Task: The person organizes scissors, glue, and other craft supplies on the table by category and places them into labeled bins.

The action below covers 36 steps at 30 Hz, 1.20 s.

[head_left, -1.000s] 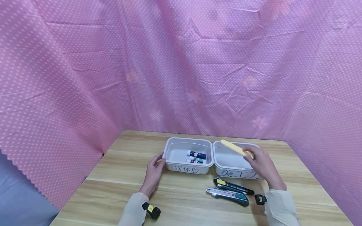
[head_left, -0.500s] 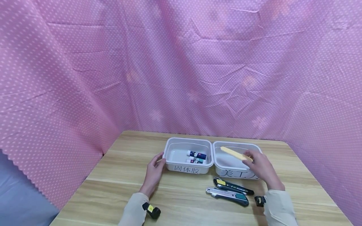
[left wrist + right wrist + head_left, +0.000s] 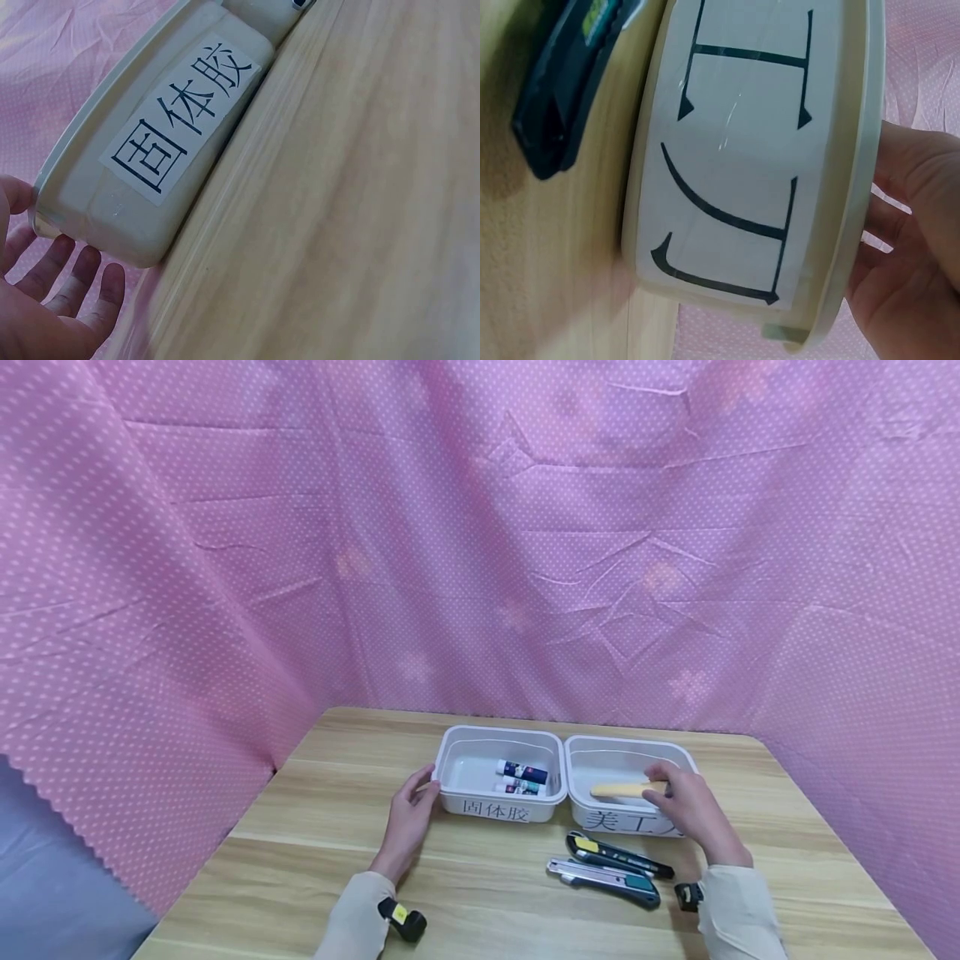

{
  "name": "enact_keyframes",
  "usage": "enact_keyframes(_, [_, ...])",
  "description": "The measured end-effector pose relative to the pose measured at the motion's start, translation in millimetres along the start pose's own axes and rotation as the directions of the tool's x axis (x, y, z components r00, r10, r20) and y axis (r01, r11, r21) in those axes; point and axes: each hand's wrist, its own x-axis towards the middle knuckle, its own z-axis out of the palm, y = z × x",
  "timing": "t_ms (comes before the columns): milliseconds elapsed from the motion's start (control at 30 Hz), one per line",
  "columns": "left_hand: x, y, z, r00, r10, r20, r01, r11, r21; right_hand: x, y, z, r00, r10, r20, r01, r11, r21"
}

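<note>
My right hand (image 3: 693, 806) reaches over the front right rim of the right white box (image 3: 630, 823), its thumb and fingers around one end of a pale yellow utility knife (image 3: 618, 790). The knife lies low inside the box; in the right wrist view, the fingertips are hidden behind the box wall. My left hand (image 3: 408, 818) touches the left end of the other white box (image 3: 498, 810), fingers loosely extended at its rim (image 3: 45, 217). Inside that left box, several glue sticks (image 3: 522, 771) lie at the right side.
Two dark utility knives, one with a yellow slider (image 3: 618, 853) and one with a silver front and green slider (image 3: 603, 881), lie before the right box on the wooden table (image 3: 480, 918). Both boxes bear Chinese labels. A pink dotted curtain (image 3: 570, 568) hangs behind.
My right hand has lowered the yellow utility knife from above the right box down into it, and the knife has turned level. My left hand has stayed at the left box.
</note>
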Motion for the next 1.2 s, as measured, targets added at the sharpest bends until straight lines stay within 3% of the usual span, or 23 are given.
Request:
enact_keyframes(767, [-1.6, 1.1, 0.5, 1.000, -0.008, -0.004, 0.008, 1.000, 0.012, -0.2, -2.0, -0.6, 0.999, -0.027, -0.025, 0.027, 0.999, -0.019])
enact_keyframes(1000, [-1.6, -0.1, 0.4, 1.000, -0.005, -0.006, 0.005, 1.000, 0.002, -7.8, -8.5, -5.6, 0.988, -0.132, -0.076, 0.130, 0.991, -0.038])
enact_keyframes(1200, [-2.4, 1.6, 0.5, 1.000, -0.004, -0.003, 0.004, 1.000, -0.005, -21.8, -17.3, -8.3, 0.976, -0.195, -0.100, 0.183, 0.976, -0.115])
